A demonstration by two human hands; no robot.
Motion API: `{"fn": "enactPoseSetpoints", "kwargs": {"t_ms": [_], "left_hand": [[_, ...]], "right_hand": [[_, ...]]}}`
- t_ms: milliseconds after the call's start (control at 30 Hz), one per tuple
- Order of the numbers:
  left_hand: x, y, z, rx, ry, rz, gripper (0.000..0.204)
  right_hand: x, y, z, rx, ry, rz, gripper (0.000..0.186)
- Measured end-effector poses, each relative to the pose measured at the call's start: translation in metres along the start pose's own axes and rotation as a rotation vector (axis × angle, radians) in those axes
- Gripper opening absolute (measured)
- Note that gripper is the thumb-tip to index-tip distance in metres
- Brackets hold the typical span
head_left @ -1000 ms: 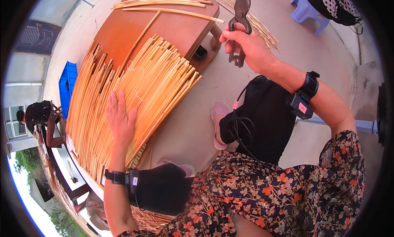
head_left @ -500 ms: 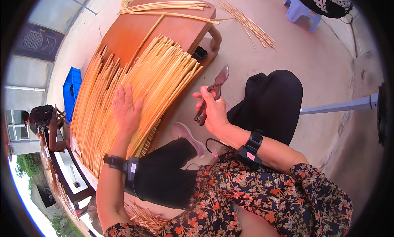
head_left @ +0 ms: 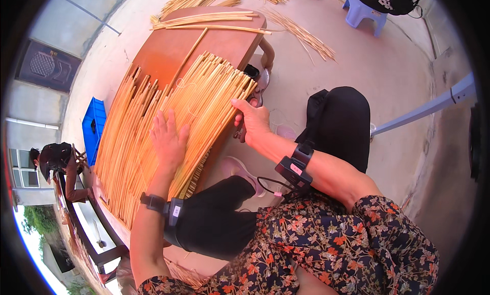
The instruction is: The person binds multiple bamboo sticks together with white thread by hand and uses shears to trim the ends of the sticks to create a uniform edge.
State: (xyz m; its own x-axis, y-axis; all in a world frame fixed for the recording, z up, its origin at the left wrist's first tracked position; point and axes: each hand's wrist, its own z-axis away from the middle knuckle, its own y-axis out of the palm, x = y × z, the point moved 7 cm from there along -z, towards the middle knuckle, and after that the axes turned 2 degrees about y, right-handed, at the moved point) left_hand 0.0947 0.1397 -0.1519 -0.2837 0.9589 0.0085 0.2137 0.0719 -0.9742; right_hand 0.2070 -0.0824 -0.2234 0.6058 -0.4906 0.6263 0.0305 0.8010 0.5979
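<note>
A wide mat of straw-coloured reed stalks (head_left: 201,91), laid side by side, rests on a brown table. My left hand (head_left: 169,144) lies flat on the stalks with its fingers stretched out. At the mat's right edge, my right hand (head_left: 255,122) is closed around pruning shears (head_left: 263,85). Its thumb lies against the outermost stalks, while the metal blade points away from me past their far ends. The shears' handles are partly hidden by my fingers. A thin pale string (head_left: 186,84) runs loosely over the stalks.
Loose stalks (head_left: 209,18) lie across the far end of the table (head_left: 168,37), and more (head_left: 306,37) lie on the floor. A blue crate (head_left: 94,126) stands left of the table. Behind it sits another person (head_left: 56,160). A pale blue stool (head_left: 363,17) stands far right.
My right hand has moved left with the shears, from open air to the mat's edge. My left hand stays flat on the stalks. The whole view has shifted slightly.
</note>
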Motion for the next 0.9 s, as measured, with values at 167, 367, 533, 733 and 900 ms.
{"fn": "enactPoseSetpoints", "kwargs": {"t_ms": [167, 367, 533, 733, 900], "left_hand": [[-0.002, -0.017, 0.015, 0.045, 0.058, 0.060, 0.071], [-0.021, -0.036, -0.021, 0.138, -0.019, 0.302, 0.069], [-0.036, -0.028, -0.089, -0.065, 0.016, 0.290, 0.052], [-0.032, -0.001, -0.127, -0.081, -0.160, 0.637, 0.036], [-0.041, -0.005, -0.130, -0.103, -0.108, 0.645, 0.021]], "right_hand": [[-0.025, -0.018, 0.029, 0.026, 0.115, -0.069, 0.025], [-0.022, -0.020, 0.027, 0.061, 0.138, -0.159, 0.027], [-0.025, -0.021, 0.026, 0.058, 0.186, -0.188, 0.033], [-0.022, -0.017, 0.025, 0.075, 0.211, -0.078, 0.024], [-0.025, -0.018, 0.021, 0.077, 0.251, -0.129, 0.028]]}}
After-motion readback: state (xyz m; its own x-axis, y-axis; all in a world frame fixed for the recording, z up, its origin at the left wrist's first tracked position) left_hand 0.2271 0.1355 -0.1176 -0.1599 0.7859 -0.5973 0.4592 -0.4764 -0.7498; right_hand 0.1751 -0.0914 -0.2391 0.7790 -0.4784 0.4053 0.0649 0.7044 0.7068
